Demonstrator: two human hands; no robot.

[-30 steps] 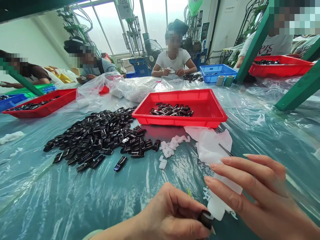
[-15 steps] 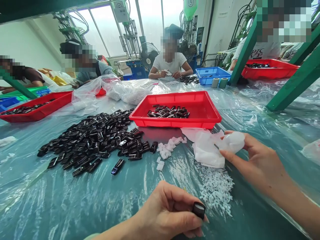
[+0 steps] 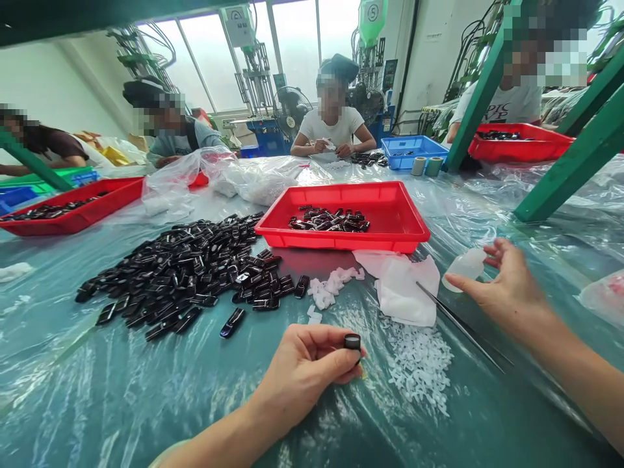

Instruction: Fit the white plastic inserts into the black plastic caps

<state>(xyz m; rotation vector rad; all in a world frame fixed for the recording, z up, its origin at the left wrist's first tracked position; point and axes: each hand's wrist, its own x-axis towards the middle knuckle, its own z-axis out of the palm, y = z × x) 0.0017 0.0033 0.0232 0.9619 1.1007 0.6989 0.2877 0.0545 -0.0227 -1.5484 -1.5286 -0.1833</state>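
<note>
My left hand [image 3: 316, 357] is closed, pinching a small black plastic part [image 3: 351, 342] upright, its round pale end facing up. My right hand [image 3: 517, 292] has a translucent white cup-like piece [image 3: 465, 268] between thumb and fingertips; its exact kind is unclear. Metal tweezers [image 3: 463, 325] lie beneath and left of that hand, their far end against a folded white bag [image 3: 407, 292]. Many tiny white pieces [image 3: 422, 367] are scattered between my hands. Square white bits [image 3: 326, 289] lie farther back, beside a large heap of black parts [image 3: 195, 266].
A red tray [image 3: 341, 242] with black parts stands ahead of my hands. Another red tray [image 3: 73, 218] is at far left. Green posts [image 3: 480, 97] rise at the right. A co-worker [image 3: 331, 123] sits across the plastic-covered table, and other people work at the sides.
My left hand has moved up and left with the black part, turning it more upright. My right hand has shifted right with the translucent piece, uncovering the tweezers.
</note>
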